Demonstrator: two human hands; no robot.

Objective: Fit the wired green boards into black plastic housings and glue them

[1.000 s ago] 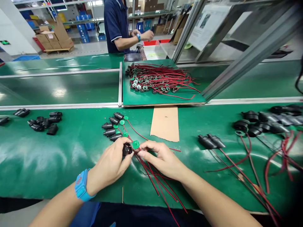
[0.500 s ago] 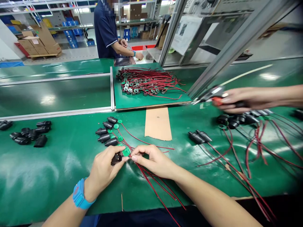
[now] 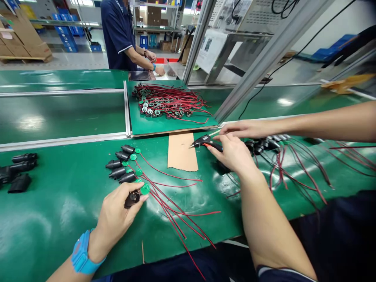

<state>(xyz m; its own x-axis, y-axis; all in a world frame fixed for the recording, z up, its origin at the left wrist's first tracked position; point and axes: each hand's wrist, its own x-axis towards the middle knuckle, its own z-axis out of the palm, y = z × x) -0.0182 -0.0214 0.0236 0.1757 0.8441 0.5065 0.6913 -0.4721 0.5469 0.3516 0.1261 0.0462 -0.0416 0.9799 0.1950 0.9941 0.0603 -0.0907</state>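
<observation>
My left hand (image 3: 119, 209), with a blue watch on its wrist, pinches a round green circuit board (image 3: 145, 189) and a black plastic housing (image 3: 132, 199). Red wires (image 3: 166, 205) trail from there across the green mat. To the right, my right hand (image 3: 235, 154) is closed around the handle of a black glue gun (image 3: 202, 141) with an orange trigger. Its nozzle points left over a piece of brown cardboard (image 3: 182, 152). A co-worker's hand (image 3: 243, 127) reaches in from the right, just behind my fingers; whether it touches the gun is hidden.
Several black housings with green boards (image 3: 119, 164) lie beyond my left hand; loose housings (image 3: 22, 168) lie far left. Wired housings (image 3: 264, 145) sit at right. A raised green board (image 3: 170, 125) bears piled red-wired parts. A slanted metal post (image 3: 252, 66) rises behind; another person (image 3: 119, 35) stands beyond.
My right hand has left the wires beside my left hand and moved right onto the glue gun. The co-worker's hand has brought the gun left, over by the cardboard. The view has shifted right.
</observation>
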